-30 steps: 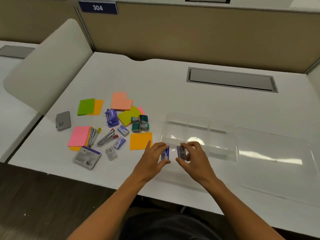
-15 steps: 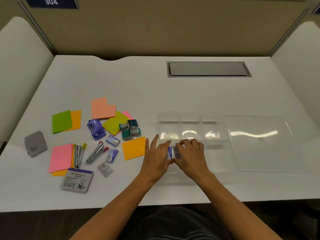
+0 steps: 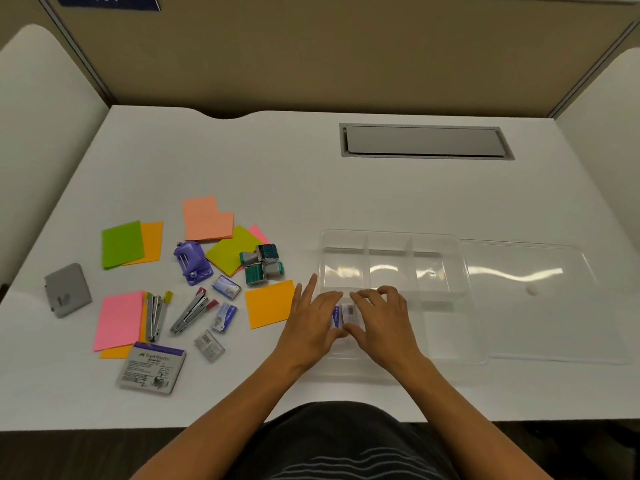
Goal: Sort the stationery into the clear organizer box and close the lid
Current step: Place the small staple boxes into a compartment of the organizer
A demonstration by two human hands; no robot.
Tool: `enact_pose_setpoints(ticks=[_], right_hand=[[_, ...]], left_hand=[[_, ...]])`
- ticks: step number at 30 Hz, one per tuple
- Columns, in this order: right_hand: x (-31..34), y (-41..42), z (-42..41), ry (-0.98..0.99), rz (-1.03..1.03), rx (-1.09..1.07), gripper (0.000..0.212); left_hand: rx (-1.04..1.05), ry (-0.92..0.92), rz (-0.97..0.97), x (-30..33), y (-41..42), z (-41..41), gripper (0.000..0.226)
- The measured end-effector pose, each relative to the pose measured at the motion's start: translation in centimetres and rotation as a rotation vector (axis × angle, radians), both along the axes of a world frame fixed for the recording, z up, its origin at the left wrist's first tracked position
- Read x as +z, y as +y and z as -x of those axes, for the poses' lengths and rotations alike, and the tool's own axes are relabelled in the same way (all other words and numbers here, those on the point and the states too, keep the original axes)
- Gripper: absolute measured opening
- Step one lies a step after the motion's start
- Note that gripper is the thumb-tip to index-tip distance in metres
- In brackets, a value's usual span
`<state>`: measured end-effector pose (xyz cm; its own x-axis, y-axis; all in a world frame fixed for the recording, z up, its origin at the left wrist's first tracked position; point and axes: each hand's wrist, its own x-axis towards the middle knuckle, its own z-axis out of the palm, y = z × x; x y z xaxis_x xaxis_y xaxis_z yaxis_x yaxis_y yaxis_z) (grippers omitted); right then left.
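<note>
The clear organizer box lies open on the white desk, its lid flat to the right. My left hand and my right hand meet over the box's near-left compartment, pressing two small staple boxes side by side between the fingertips. To the left lie loose stationery: sticky-note pads in orange, pink, green and salmon, two staplers, a purple hole punch, teal stamps and more staple boxes.
A grey card holder lies far left and a grey-purple packet near the desk's front edge. A grey cable hatch is set into the desk at the back. Beige partitions wall the desk behind and at both sides.
My hands have come together, bringing the two staple boxes side by side down into the near-left compartment. The view has swung to face the desk squarely.
</note>
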<state>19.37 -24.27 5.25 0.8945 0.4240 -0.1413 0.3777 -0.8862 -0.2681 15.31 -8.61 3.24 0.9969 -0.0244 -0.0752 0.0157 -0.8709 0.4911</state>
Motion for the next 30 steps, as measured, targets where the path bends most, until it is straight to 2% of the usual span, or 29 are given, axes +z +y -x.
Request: enact_pose_setpoints(ticks=[7, 14, 21, 30], right_hand=[[0.2, 1.1, 0.6, 0.008, -0.162, 0.022, 0.054], [0.6, 2.8, 0.9, 0.113, -0.192, 0.144, 0.059], [0.8, 5.7, 0.7, 0.109, -0.151, 0.351, 0.061], [1.6, 10.2, 1.4, 0.212, -0.101, 0.579, 0.066]], left_hand=[[0.074, -0.17, 0.018, -0.6, 0.9, 1.9, 0.076], [0.138, -0.183, -0.094, -0.9, 2.3, 4.8, 0.073], [0.237, -0.02, -0.286, -1.0, 4.6, 7.8, 0.071], [0.365, 0.093, -0.368, -1.8, 7.8, 11.6, 0.071]])
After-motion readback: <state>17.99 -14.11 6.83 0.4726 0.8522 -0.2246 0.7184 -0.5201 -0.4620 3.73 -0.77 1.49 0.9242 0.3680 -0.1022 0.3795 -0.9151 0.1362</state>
